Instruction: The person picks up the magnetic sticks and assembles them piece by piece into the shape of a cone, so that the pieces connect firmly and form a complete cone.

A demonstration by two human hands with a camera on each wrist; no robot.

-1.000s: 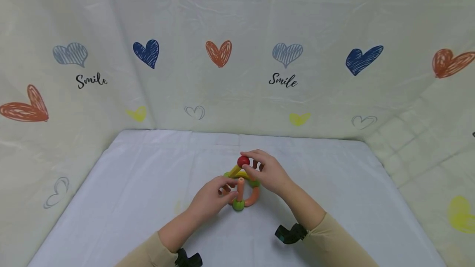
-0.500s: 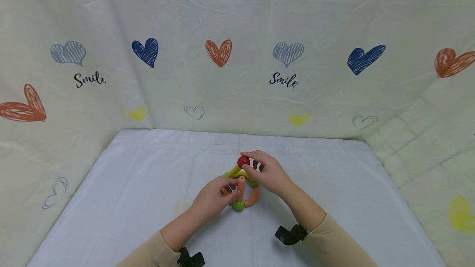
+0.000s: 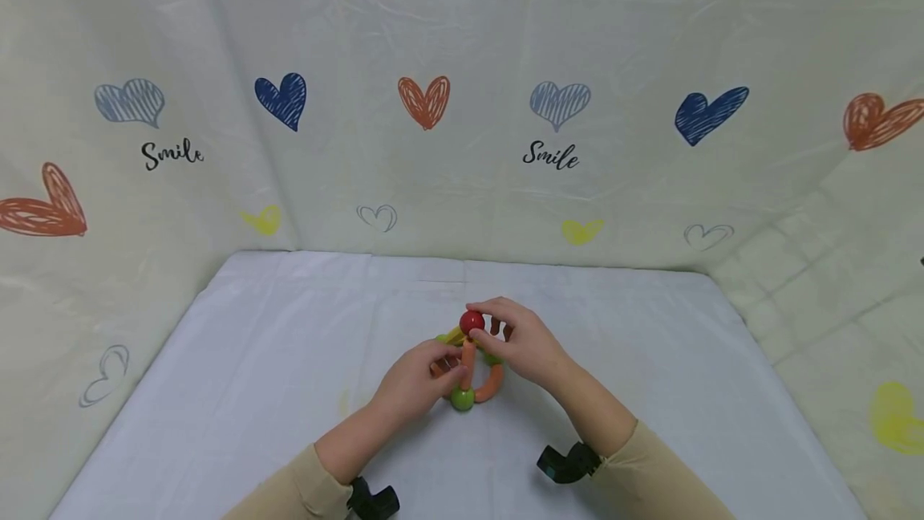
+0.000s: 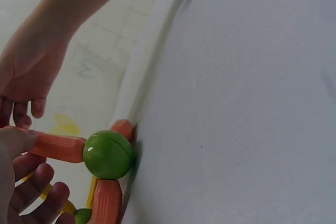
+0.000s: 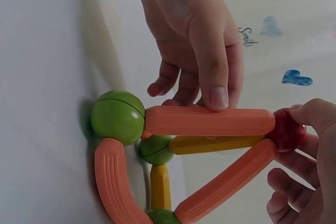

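A small frame of ribbed rods and green balls stands on the white table, with curved orange and yellow pieces forming its base. My left hand pinches an upright orange rod between thumb and fingers. That rod rises from a green ball at the near side. At the top, the thumb and fingers of my right hand grip a red ball. The orange rod's upper end meets the red ball in the right wrist view, where a yellow rod and a slanting orange rod also converge on it.
White cloth covers the table. Behind it and at both sides hangs a pale sheet printed with hearts and "Smile". Black wrist cameras sit at both cuffs, low over the table.
The red ball has come down slightly in my right hand, toward the orange rod. A gap between the rod's top end and the ball has closed. My left hand keeps its pinch.
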